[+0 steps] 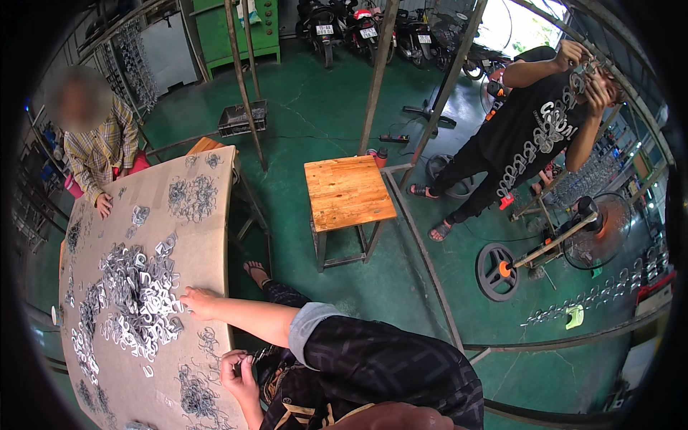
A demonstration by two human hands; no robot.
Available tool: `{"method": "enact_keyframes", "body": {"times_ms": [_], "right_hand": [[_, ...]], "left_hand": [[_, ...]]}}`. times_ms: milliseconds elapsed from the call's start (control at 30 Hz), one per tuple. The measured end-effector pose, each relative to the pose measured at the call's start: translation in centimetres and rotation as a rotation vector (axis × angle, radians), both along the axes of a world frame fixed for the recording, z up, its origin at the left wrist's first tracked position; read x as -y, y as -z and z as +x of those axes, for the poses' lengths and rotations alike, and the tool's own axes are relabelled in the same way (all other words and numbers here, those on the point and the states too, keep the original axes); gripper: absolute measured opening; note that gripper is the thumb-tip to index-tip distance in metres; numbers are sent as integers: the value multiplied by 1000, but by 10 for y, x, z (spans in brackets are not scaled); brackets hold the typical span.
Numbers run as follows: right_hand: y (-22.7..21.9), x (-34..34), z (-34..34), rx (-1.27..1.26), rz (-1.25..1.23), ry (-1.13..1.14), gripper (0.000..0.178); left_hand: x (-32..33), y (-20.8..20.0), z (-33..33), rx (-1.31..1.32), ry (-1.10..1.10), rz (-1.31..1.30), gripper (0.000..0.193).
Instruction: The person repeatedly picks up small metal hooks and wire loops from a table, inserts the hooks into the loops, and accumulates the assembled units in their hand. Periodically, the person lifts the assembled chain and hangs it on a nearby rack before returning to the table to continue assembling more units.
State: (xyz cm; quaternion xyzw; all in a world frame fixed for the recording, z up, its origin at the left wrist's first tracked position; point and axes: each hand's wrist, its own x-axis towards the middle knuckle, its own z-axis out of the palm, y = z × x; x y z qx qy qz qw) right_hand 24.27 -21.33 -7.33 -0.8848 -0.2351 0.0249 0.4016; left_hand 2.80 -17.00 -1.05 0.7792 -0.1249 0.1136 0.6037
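Observation:
A heap of small silver U-shaped metal pieces (143, 294) covers the middle of the cardboard-topped table (204, 247). At the heap's near edge lies my right hand (199, 304), its arm stretched across the table edge. Its fingers are extended and touch or nearly touch the outermost pieces. Close to my body, over the table's edge, my left hand (241, 374) is closed, thumb against fingers. Small dark metal bits show at its fingertips, too small to make out clearly. Thin wire-like metal parts (197, 390) lie in a pile beside it.
Across the table a person in a checked shirt (100, 147) rests a hand on the top. A wooden stool (350, 190) stands behind the table. At right, another person in black (519, 136) handles hanging metal parts near a running fan (598, 229). Metal posts (380, 79) rise around.

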Motion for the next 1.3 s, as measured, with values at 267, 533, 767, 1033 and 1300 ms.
{"method": "enact_keyframes", "body": {"times_ms": [267, 533, 767, 1033, 1300], "right_hand": [[-5, 2, -2, -26, -13, -10, 37], [2, -1, 2, -5, -19, -24, 38], [4, -2, 3, -11, -17, -15, 38], [3, -1, 1, 4, -7, -10, 36], [7, -3, 0, 68, 32, -6, 33]], "left_hand": [[0, -2, -1, -20, -14, -7, 13], [-2, -1, 0, -10, -7, 16, 13], [2, -5, -1, -38, -13, 10, 13], [1, 0, 0, -18, -25, 19, 13], [-1, -2, -3, -82, -4, 9, 14]]}}
